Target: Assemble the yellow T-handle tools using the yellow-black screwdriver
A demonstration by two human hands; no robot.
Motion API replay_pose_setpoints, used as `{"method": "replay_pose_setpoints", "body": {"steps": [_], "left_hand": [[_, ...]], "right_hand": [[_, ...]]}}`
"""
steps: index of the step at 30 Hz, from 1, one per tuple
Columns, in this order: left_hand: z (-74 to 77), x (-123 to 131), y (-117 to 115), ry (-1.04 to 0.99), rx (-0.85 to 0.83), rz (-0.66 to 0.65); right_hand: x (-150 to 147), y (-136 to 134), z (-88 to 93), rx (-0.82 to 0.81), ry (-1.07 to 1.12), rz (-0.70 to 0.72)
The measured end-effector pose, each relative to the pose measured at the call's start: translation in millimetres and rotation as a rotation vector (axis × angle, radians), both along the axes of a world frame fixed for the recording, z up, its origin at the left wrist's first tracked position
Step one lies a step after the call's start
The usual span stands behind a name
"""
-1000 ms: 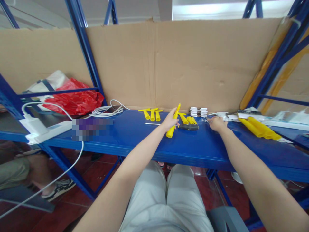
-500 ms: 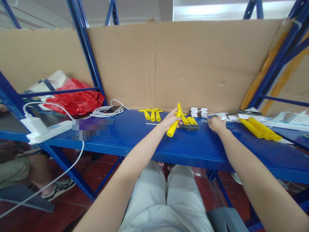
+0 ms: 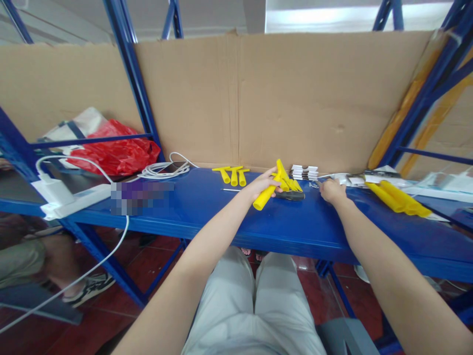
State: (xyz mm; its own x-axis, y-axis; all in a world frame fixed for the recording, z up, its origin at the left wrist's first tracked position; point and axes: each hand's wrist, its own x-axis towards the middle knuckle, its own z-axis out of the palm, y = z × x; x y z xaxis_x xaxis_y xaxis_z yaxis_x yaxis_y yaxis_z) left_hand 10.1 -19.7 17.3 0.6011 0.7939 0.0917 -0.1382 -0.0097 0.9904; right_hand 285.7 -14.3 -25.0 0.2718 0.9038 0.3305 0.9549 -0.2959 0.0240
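Note:
My left hand [image 3: 263, 183] is wrapped round a yellow T-shaped plastic handle [image 3: 263, 198], held tilted above the table with its wide round end toward me. Below it lies a screwdriver [image 3: 291, 195] with a black grip, its shaft partly behind my wrist. Several smaller yellow pieces [image 3: 294, 186] sit just right of my left hand. My right hand [image 3: 332, 191] rests on the table with fingertips bent down at a small pile of shiny little parts [image 3: 314, 184], possibly screws. What those fingers hold, if anything, is hidden.
Three yellow T-shaped handles [image 3: 233, 176] stand in a row at the back. A white stack [image 3: 304, 172] is beside the cardboard wall [image 3: 303, 98]. Yellow tubes [image 3: 399, 197] lie right; a power strip [image 3: 81, 201] and coiled white cable [image 3: 162, 170] left. A person's leg [image 3: 62, 261] shows lower left.
My left hand has turned the yellow handle, so its crossbar end now leans further right and its round end has shifted slightly left. My right hand has hardly moved.

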Motion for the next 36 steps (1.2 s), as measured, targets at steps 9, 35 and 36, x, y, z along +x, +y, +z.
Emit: {"method": "replay_pose_setpoints", "body": {"steps": [9, 35, 36], "left_hand": [[-3.0, -1, 5, 0.012, -0.009, -0.086], [-15.8, 14, 6, 0.019, -0.112, -0.156], [-15.7, 14, 5, 0.018, -0.111, -0.156]], "right_hand": [[-7, -2, 2.4, -0.006, 0.035, 0.052], [-77, 8, 13.0, 0.556, 0.841, 0.666], [-78, 7, 13.3, 0.555, 0.836, 0.669]]}}
